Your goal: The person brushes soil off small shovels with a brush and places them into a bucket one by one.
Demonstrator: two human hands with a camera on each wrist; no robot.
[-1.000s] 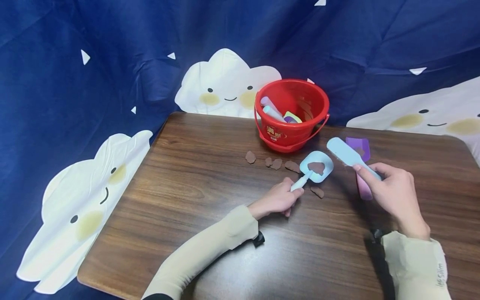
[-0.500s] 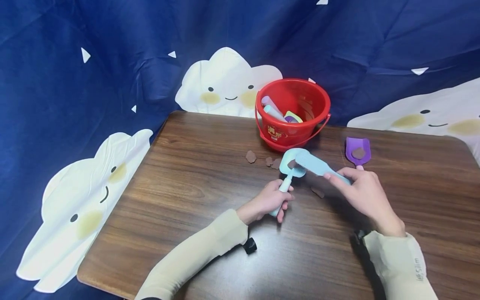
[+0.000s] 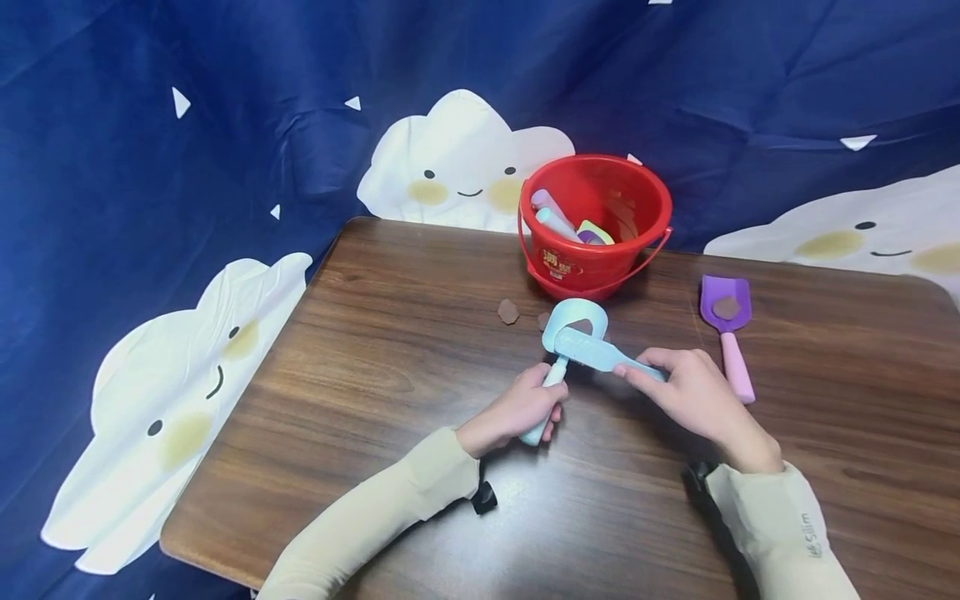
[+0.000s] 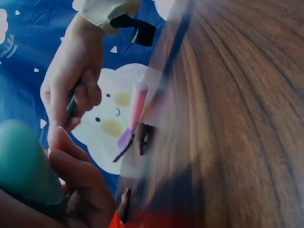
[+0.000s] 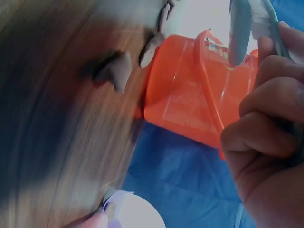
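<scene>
Up close, the left hand (image 3: 525, 406) has its fingers wrapped round the handle of the pale-blue shovel (image 3: 561, 315), a brown piece (image 3: 583, 325) in its scoop. In comes the right hand (image 3: 697, 396), gripping the light-blue brush (image 3: 588, 350), its head overlapping the scoop's near edge; touching or not, hard to tell. A brown lump (image 3: 508, 312) sits left on the table (image 3: 375, 333), the purple shovel (image 3: 727, 327) right. Behind, the red bucket (image 3: 600, 268) before the blue curtain (image 3: 262, 50)!
</scene>
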